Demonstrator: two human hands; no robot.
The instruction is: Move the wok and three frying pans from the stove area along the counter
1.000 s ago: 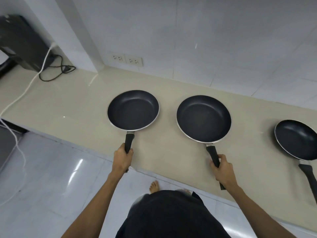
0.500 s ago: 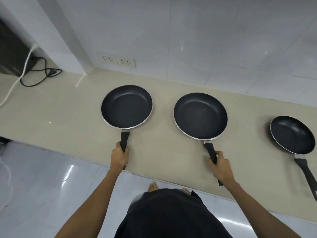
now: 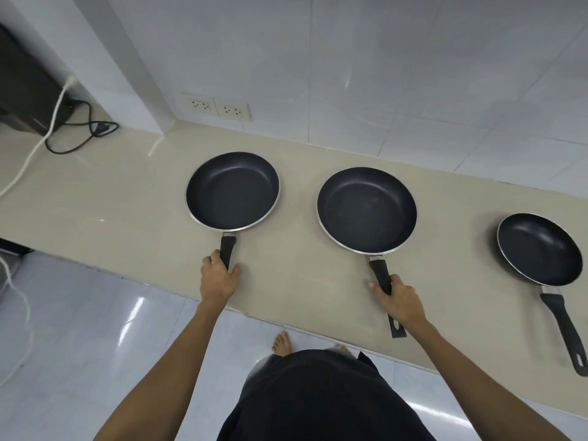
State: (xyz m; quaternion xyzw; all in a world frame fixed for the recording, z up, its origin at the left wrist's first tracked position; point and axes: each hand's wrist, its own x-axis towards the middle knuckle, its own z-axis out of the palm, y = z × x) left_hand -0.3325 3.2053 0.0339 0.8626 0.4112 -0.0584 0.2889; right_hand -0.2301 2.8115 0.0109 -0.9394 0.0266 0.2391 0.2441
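Note:
Three black non-stick frying pans rest in a row on the beige counter (image 3: 95, 202), handles pointing toward me. My left hand (image 3: 219, 278) is wrapped around the handle of the left pan (image 3: 232, 190). The handle of the middle pan (image 3: 366, 210) is in my right hand (image 3: 399, 302), with the thumb spread out to the left. The smaller right pan (image 3: 541, 249) lies untouched, its long handle reaching the counter's front edge. No wok is in view.
A black appliance (image 3: 22, 87) stands at the far left with a black cable (image 3: 79, 135) and a white cord (image 3: 35, 148) trailing over the counter. Two wall sockets (image 3: 216, 106) sit above the corner. The white tiled wall runs behind; the glossy floor and my bare feet are below.
Both hands stay on the same pan handles and the pans stay in place on the counter. My right thumb has spread away from the handle. The camera view has shifted slightly.

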